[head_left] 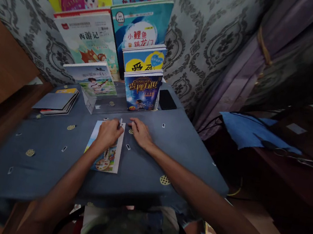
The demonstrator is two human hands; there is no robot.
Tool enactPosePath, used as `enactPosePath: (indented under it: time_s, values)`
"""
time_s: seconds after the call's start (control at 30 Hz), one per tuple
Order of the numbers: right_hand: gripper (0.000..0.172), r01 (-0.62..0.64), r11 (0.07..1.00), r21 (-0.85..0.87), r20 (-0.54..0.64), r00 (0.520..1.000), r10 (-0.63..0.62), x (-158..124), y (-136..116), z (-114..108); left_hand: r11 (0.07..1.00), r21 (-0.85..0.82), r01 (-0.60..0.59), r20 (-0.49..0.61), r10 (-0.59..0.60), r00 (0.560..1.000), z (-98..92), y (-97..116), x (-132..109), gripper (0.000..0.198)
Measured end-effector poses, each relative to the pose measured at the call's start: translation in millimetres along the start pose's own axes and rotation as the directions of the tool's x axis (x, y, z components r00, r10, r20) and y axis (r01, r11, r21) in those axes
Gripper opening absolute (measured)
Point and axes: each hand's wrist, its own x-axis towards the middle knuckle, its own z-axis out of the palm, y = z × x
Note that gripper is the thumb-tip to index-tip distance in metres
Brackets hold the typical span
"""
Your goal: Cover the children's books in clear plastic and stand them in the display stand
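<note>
A thin picture book [108, 161] with a colourful cover lies on the cloth in front of me, a white page strip showing along its right side. Over its upper part is my left hand [109, 131], fingers curled and closed at the cover's upper right edge. A small white sliver sticks up by those fingertips. My right hand [141, 133] rests on the cloth just right of the book, apart from it. Its fingers are stretched out, loosely bent, and hold nothing.
A clear book stand [90, 103] at the back holds several upright books, among them a dark blue one [141, 93]. A small stack of books [56, 102] lies at left. A black phone [167, 100] is right of the stand. Scissors [304, 161] lie on the side table.
</note>
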Motion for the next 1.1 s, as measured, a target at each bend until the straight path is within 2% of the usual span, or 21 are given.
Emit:
enactPosePath:
  time_s: [0.23,0.43,0.53,0.6,0.73,0.87,1.0,1.1]
  values:
    - [0.03,-0.001,1.0,0.011,-0.001,1.0,0.001,1.1,-1.7,0.5,0.995,-0.084,-0.048,-0.016,0.047,0.999,-5.5,-13.1,1.8,0.03]
    - [0.036,0.072,0.997,0.003,-0.005,0.997,-0.072,-2.4,-6.9,-1.6,0.997,-0.068,-0.033,-0.034,0.031,0.999,1.4,-5.6,-5.7,0.032]
    - [0.038,0.135,0.987,-0.088,0.046,0.99,-0.131,-4.2,-9.3,-1.0,0.999,-0.035,-0.029,-0.047,0.027,0.999,9.5,-1.0,-12.0,0.032]
    - [0.037,0.152,0.973,-0.172,0.103,0.985,-0.136,-4.9,-10.3,-0.4,0.996,-0.003,-0.085,-0.072,0.084,0.994,14.8,-2.6,-16.6,0.032]
    - [0.035,0.158,0.961,-0.228,0.161,0.979,-0.123,-5.9,-11.6,-1.2,0.954,0.012,-0.3,-0.105,0.3,0.948,21.5,-20.9,-31.5,0.024]
    - [0.035,0.186,0.953,-0.239,0.201,0.97,-0.139,-7.1,-11.7,-4.0,0.862,-0.064,-0.503,-0.101,0.496,0.862,23.7,-50.1,-62.9,0.028]
    - [0.036,0.236,0.937,-0.258,0.254,0.952,-0.17,-5.9,-11.5,-3.5,0.813,-0.086,-0.575,-0.044,0.574,0.818,25.0,-70.6,-101.6,0.04]
    - [0.036,0.266,0.922,-0.283,0.288,0.94,-0.183,-1.5,-13.0,0.9,0.812,-0.027,-0.584,-0.035,0.583,0.812,27.7,-74.4,-118.3,0.046]
